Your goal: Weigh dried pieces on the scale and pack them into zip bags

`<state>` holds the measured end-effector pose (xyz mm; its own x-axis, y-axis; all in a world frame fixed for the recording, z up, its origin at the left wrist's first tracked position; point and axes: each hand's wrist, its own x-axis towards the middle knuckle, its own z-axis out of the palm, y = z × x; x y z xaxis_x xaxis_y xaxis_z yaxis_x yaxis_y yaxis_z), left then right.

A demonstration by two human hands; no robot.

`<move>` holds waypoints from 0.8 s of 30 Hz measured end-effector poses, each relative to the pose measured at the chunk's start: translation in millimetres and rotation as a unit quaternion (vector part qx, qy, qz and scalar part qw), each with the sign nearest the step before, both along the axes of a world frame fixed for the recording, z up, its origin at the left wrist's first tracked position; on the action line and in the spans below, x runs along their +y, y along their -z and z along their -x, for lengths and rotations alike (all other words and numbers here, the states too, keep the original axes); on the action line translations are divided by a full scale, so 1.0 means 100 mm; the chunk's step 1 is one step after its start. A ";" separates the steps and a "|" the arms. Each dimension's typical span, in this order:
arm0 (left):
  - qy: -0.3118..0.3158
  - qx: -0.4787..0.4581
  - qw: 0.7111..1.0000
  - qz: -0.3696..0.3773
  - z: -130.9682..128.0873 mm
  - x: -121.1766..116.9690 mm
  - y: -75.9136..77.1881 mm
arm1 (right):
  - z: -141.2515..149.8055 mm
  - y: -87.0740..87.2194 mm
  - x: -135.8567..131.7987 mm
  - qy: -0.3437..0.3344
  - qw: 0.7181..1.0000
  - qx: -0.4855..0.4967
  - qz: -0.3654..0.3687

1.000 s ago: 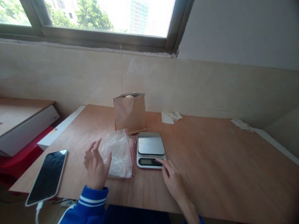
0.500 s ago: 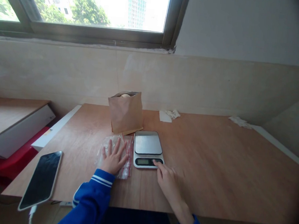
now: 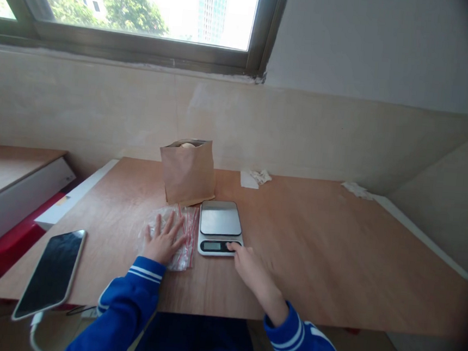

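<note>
My left hand [image 3: 163, 241] lies flat with fingers spread on a pile of clear zip bags with red seals [image 3: 183, 230]. My right hand [image 3: 248, 266] has a fingertip on the button panel at the front right of a small white kitchen scale [image 3: 219, 226] with a steel platform; its other fingers are curled under and hold nothing. Behind the bags stands an open brown paper bag [image 3: 187, 172] with something pale showing at its mouth.
A dark smartphone [image 3: 50, 272] with a cable lies at the wooden table's [image 3: 334, 250] front left corner. Crumpled white paper [image 3: 254, 178] and another scrap [image 3: 355, 189] sit near the wall. A lower desk [image 3: 4, 177] stands left; a window is above.
My left hand came down from a raised pose onto the zip bags and now rests flat. My right fingertip stays on the scale's buttons. The view has shifted to the right.
</note>
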<state>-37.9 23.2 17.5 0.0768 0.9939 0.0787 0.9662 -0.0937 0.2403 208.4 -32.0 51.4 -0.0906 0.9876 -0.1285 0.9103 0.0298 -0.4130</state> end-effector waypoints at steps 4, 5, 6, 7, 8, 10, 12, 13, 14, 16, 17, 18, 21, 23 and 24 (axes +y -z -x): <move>0.017 -0.023 0.992 -0.125 -0.06 -0.08 -0.27 | -0.14 -0.04 0.04 -0.018 0.994 0.095 -0.057; 0.025 -0.045 0.986 -0.158 -0.09 -0.12 -0.38 | -0.18 -0.03 0.07 -0.008 0.989 0.125 -0.083; 0.040 -0.068 0.980 -0.185 -0.12 -0.15 -0.50 | -0.23 -0.01 0.10 0.008 0.982 0.154 -0.109; 0.045 -0.092 0.972 -0.212 -0.15 -0.17 -0.62 | -0.28 0.02 0.15 0.029 0.975 0.177 -0.133; 0.049 -0.113 0.964 -0.237 -0.19 -0.18 -0.75 | -0.33 0.06 0.21 0.054 0.967 0.194 -0.155; 0.061 -0.157 0.941 -0.293 -0.26 -0.13 -0.98 | -0.43 0.18 0.36 0.109 0.952 0.213 -0.193; 0.071 -0.209 0.912 -0.346 -0.33 0.01 -1.18 | -0.52 0.36 0.50 0.169 0.931 0.228 -0.228; 0.073 -0.233 0.900 -0.361 -0.37 0.11 -1.28 | -0.55 0.46 0.56 0.195 0.917 0.245 -0.247; 0.068 -0.256 0.887 -0.378 -0.40 0.22 -1.37 | -0.59 0.56 0.61 0.213 0.904 0.265 -0.260; 0.056 -0.284 0.866 -0.407 -0.48 0.46 -1.53 | -0.64 0.72 0.68 0.232 0.890 0.286 -0.269; 0.050 -0.287 0.862 -0.416 -0.51 0.58 -1.60 | -0.67 0.78 0.71 0.235 0.886 0.294 -0.270; 0.041 -0.283 0.860 -0.422 -0.54 0.71 -1.65 | -0.68 0.83 0.72 0.237 0.884 0.298 -0.270; 0.013 -0.224 0.889 -0.400 -0.61 1.05 -1.74 | -0.72 0.90 0.75 0.237 0.878 0.312 -0.274; -0.006 -0.167 0.920 -0.355 -0.63 1.22 -1.72 | -0.73 0.92 0.77 0.237 0.876 0.319 -0.276; -0.013 -0.135 0.932 -0.335 -0.63 1.28 -1.71 | -0.73 0.92 0.77 0.237 0.874 0.321 -0.276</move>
